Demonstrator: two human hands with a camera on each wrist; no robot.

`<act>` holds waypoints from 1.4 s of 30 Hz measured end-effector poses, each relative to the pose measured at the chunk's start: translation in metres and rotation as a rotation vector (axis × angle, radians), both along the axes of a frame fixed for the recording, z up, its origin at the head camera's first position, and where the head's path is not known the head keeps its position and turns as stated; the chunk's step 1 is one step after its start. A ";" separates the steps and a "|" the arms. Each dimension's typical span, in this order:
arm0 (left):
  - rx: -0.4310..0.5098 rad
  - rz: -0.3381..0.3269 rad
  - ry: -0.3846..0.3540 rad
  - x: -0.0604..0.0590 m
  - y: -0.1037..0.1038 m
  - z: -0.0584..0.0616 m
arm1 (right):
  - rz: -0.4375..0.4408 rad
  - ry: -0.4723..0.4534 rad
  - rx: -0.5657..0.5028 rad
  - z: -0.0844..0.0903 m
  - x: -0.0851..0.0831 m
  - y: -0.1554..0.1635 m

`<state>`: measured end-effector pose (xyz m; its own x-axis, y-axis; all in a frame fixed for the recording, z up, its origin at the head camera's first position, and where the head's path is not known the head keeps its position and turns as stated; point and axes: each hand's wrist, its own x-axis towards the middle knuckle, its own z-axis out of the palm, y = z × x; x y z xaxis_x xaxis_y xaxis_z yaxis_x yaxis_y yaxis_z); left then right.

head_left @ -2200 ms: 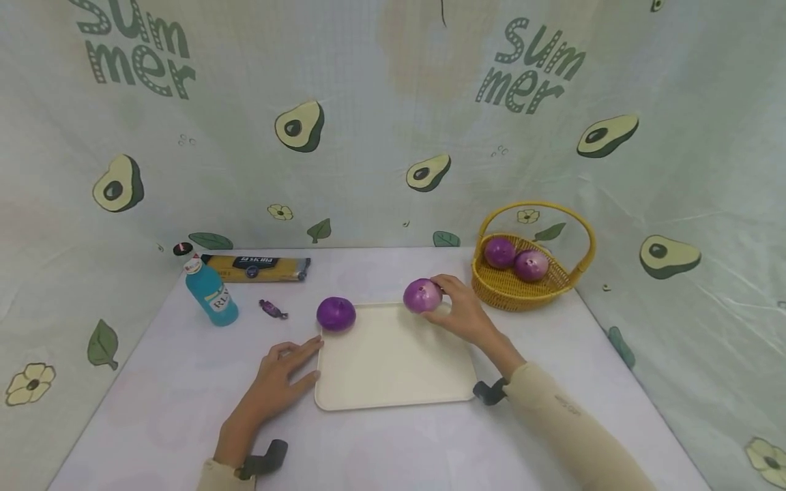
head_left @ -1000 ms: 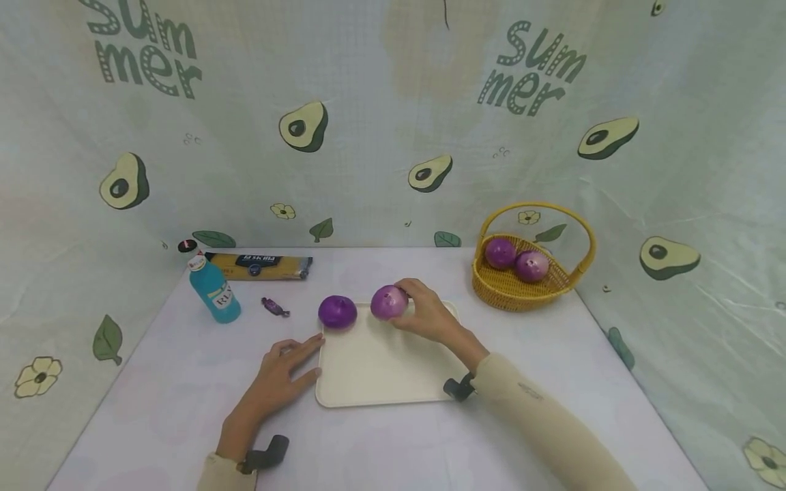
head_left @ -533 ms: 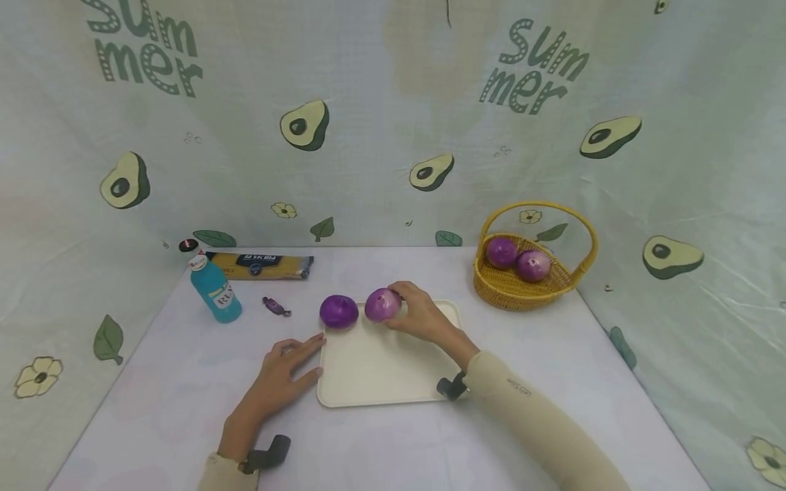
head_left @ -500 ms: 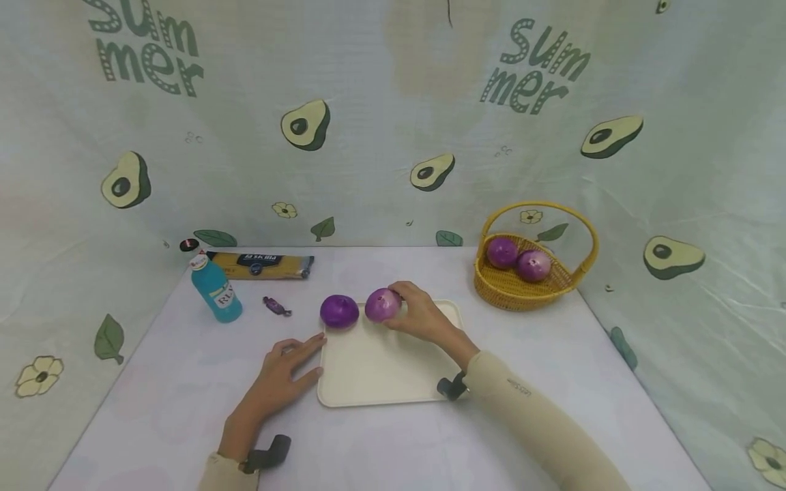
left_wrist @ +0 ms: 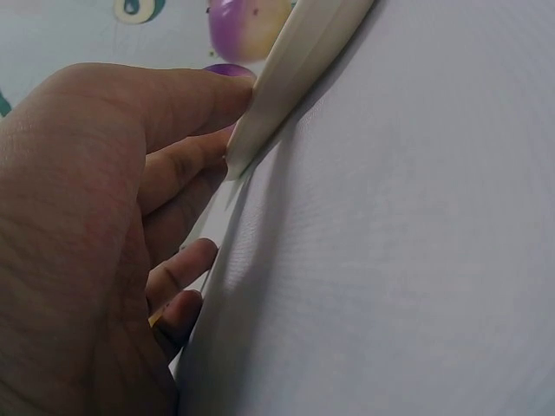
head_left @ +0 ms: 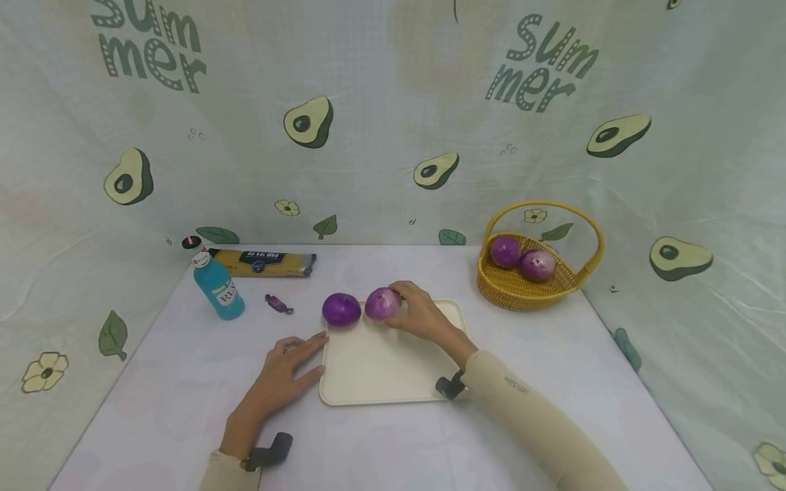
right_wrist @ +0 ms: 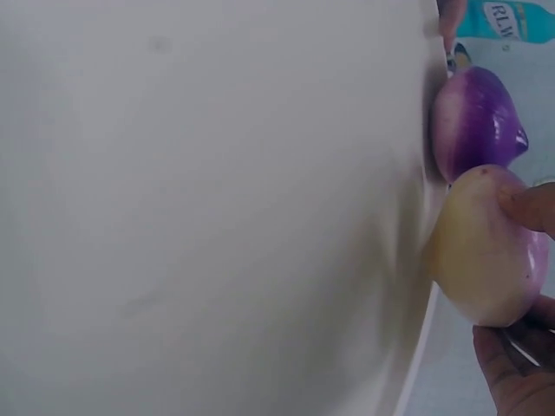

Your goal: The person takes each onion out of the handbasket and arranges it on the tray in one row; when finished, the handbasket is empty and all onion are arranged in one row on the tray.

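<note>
In the head view my right hand (head_left: pixel 426 317) holds a purple onion (head_left: pixel 381 305) between thumb and fingers, at the far edge of a cream tray (head_left: pixel 387 372). Right beside it, at the tray's far left corner, sits a darker purple onion (head_left: pixel 341 310). The right wrist view shows the pale underside of the held onion (right_wrist: pixel 481 251) close against the other onion (right_wrist: pixel 477 121). My left hand (head_left: pixel 279 375) rests at the tray's left edge with fingers spread. In the left wrist view its thumb touches the tray rim (left_wrist: pixel 286 78).
A yellow wicker basket (head_left: pixel 516 296) with two more onions (head_left: pixel 506 252) stands at the back right. At the back left are a blue bottle (head_left: pixel 221 290), a yellow pasta packet (head_left: pixel 270 264) and a purple wrapped candy (head_left: pixel 279 304). A printed cloth (head_left: pixel 368 102) hangs behind.
My right hand has carried the onion leftward along the tray's far edge, up beside the darker onion, and has hardly moved in the last half second. My left hand stays in place.
</note>
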<state>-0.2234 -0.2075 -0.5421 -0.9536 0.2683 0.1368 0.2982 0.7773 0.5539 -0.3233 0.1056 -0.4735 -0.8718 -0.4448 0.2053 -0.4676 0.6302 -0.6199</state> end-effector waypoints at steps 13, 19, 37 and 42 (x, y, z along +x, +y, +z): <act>0.006 -0.001 -0.003 -0.001 0.000 -0.001 | -0.002 -0.017 -0.003 -0.005 -0.002 -0.004; 0.002 -0.014 0.003 -0.003 0.000 -0.001 | 0.009 -0.002 -0.007 -0.007 -0.004 -0.006; -0.010 -0.022 0.028 -0.002 -0.001 -0.001 | 0.016 -0.038 0.003 -0.010 -0.005 -0.009; 0.003 -0.022 0.038 -0.002 -0.001 0.000 | 0.018 -0.039 0.008 -0.008 -0.005 -0.011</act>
<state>-0.2252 -0.2089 -0.5424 -0.9415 0.2889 0.1735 0.3361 0.7686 0.5443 -0.3286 0.0951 -0.4818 -0.8708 -0.4619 0.1681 -0.4546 0.6266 -0.6330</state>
